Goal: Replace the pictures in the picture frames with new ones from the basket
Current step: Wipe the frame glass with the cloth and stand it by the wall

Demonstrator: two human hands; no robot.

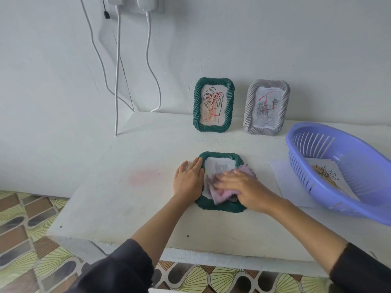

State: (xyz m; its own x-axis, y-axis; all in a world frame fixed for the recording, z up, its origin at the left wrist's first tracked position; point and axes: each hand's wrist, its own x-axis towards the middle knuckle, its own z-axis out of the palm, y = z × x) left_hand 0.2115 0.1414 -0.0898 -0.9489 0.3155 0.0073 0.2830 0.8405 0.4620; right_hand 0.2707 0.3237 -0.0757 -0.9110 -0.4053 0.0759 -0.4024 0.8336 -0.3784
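I judge this to be the wiping step. The flat frame (220,206) lies on the desk (127,197), in front of the others. My left hand (188,180) rests on its left rim, fingers straight and grasping nothing. My right hand (239,185) presses the cloth (220,197) onto its middle, fingers flat, not clenched. I'd brace firmly with the left so the frame can't slide, and wipe lightly from edge to edge.

Count:
- Three frames: this one, plus a green frame (197,106) and a grey frame (249,106) standing at the wall.
- One basket (338,134).
- One picture (325,174) visible inside it.
- One sheet (283,178) beside it.
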